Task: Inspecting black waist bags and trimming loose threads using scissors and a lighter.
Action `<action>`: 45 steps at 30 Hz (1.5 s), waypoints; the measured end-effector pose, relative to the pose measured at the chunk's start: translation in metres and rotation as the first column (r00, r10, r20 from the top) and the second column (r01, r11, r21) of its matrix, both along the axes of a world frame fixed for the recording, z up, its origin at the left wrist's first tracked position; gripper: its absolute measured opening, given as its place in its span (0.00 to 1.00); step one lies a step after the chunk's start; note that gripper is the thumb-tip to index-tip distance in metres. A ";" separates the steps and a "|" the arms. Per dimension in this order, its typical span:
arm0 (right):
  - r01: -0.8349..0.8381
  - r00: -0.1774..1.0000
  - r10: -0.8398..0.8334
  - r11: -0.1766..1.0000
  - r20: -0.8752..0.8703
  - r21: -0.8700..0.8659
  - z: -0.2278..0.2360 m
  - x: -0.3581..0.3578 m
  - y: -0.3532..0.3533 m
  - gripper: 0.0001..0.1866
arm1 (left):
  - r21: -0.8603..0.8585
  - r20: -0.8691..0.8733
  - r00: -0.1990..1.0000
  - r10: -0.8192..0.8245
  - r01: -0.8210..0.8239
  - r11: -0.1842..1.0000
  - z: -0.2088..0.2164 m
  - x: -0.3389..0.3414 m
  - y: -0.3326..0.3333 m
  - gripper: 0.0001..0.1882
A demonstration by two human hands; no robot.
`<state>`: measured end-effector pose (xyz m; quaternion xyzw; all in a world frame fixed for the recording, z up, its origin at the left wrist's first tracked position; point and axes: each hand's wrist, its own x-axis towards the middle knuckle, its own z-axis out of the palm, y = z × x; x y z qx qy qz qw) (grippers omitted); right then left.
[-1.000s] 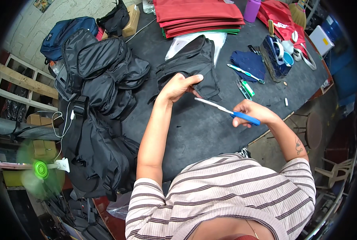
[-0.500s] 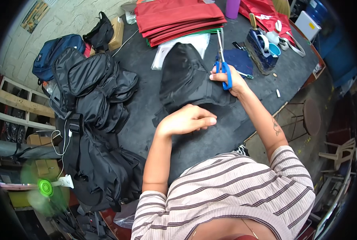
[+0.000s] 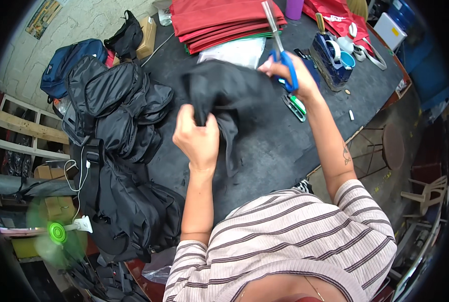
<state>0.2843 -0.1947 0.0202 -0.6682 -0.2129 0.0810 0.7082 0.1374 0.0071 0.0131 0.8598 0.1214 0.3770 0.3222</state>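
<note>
I see a big dark desk (image 3: pixel 265 151) with a heap of black bags (image 3: pixel 119 100) on its left side and a stack of red cloth (image 3: pixel 224 25) at the far side. A floppy black cloth (image 3: pixel 242 85), all blurry, is over the middle, pinched by the left hand (image 3: pixel 197 137). The right hand (image 3: pixel 296 75), apart from the left, grips blue-handled scissors (image 3: pixel 278 44); I can't tell if it touches that cloth.

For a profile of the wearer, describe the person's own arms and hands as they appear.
The left hand and right hand are bare, with no gloves or watch visible. Both forearms are uncovered; the right one carries a small, dark line tattoo. The short sleeves are pale, ribbed knit with dark stripes.
</note>
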 end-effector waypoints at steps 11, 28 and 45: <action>0.120 0.966 -0.209 0.885 -0.154 -0.450 -0.093 -0.054 -0.011 0.20 | -0.316 0.073 0.876 -0.477 0.474 0.822 -0.052 0.045 -0.008 0.20; 0.123 0.910 -0.105 0.992 -0.401 0.019 -0.082 -0.078 -0.021 0.14 | -0.596 0.515 0.643 -0.567 -0.207 -0.776 -0.131 -0.004 -0.064 0.32; -0.040 0.893 -0.005 0.995 -0.450 -0.092 -0.088 -0.155 -0.048 0.27 | -0.929 0.363 0.893 -0.265 0.369 -0.028 -0.090 0.056 -0.103 0.18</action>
